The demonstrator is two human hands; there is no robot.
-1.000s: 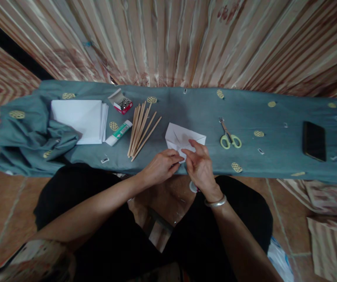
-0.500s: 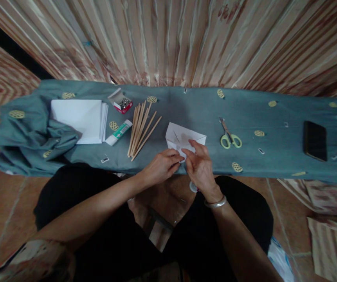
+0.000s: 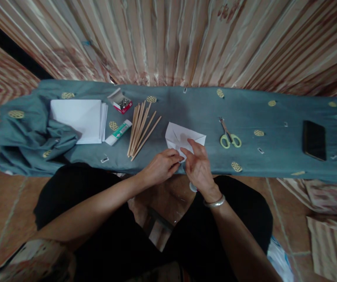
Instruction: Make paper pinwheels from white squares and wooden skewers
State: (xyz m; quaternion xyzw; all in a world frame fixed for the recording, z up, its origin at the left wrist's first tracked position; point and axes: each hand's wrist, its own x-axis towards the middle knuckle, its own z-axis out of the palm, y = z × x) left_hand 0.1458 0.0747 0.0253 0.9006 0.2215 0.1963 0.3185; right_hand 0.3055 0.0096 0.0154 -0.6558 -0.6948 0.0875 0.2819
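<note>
A sheet of white paper with fold creases lies at the near side of the cloth-covered surface. My left hand pinches its near corner between thumb and fingers. Over the paper's near right part is my right hand, thumb and fingers spread apart. Whether its fingertips touch the sheet is hard to tell. The right hand hides part of the paper, and a bracelet circles that wrist. Left of the paper lie several thin wooden sticks; to its right are scissors with light green handles.
A glue stick lies left of the sticks, with an open small box of metal pins or tacks behind it. Farther left is a stack of white paper beside bunched cloth. A black phone lies far right. A striped curtain hangs behind.
Both hands stay almost in place. The right hand's fingers shift very slightly over the paper, and the sheet keeps its position.
</note>
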